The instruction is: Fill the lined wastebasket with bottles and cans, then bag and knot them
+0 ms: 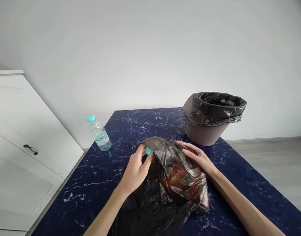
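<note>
Inside the black bag (145, 205), brownish contents (179, 177) show only dimly.

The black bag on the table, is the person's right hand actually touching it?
Touching. The head view shows the right hand lying flat on the black bag, its fingers pressed against the plastic with no gap.

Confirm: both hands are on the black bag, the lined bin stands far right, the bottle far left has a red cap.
Head view: the bottle has a teal cap, not red. Left hand and right hand are on the black bag; the lined bin is far right.
</note>
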Available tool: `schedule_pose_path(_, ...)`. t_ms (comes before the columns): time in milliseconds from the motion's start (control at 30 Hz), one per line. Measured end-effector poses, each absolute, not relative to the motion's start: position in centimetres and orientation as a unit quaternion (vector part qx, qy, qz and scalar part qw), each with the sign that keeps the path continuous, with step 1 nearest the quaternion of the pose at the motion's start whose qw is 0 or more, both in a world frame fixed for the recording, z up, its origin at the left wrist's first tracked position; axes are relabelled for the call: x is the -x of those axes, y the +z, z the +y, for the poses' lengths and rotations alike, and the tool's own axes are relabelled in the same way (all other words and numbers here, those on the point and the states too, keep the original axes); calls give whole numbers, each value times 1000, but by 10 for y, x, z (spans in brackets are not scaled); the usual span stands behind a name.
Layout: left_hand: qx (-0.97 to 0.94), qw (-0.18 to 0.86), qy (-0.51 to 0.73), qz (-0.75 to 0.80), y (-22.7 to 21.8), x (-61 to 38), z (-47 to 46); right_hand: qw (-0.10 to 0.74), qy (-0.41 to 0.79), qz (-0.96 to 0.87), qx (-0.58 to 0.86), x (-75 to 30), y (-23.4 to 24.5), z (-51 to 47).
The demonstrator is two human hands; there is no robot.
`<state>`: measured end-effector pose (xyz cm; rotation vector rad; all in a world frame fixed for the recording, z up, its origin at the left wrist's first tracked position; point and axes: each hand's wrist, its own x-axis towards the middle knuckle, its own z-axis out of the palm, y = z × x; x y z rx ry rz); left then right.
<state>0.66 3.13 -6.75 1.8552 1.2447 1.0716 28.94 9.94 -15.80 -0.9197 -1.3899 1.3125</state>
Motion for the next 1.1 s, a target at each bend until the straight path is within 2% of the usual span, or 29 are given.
schedule_pose_path(167, -701, 355, 418, 457, -68, -5, 26, 477, 556, -564, 382, -291, -162, 103)
schedule_pose_path(533, -654, 387, 433, 485, -70, 8, 18, 529, 565, -478, 415, -287, -179, 112)
schedule_pose_path(733, -652, 417, 444, 452, -78, 10, 18, 490, 553, -521, 427, -278, -165, 102)
schedule_pose_path(933, -646, 442, 432, 448, -77, 4, 16, 450, 592, -539, 395, -280, -162, 98)
schedule_pose_path(1100, -635, 428, 441, 469, -78, 6, 13, 476, 620, -484, 393, -283, -164, 101)
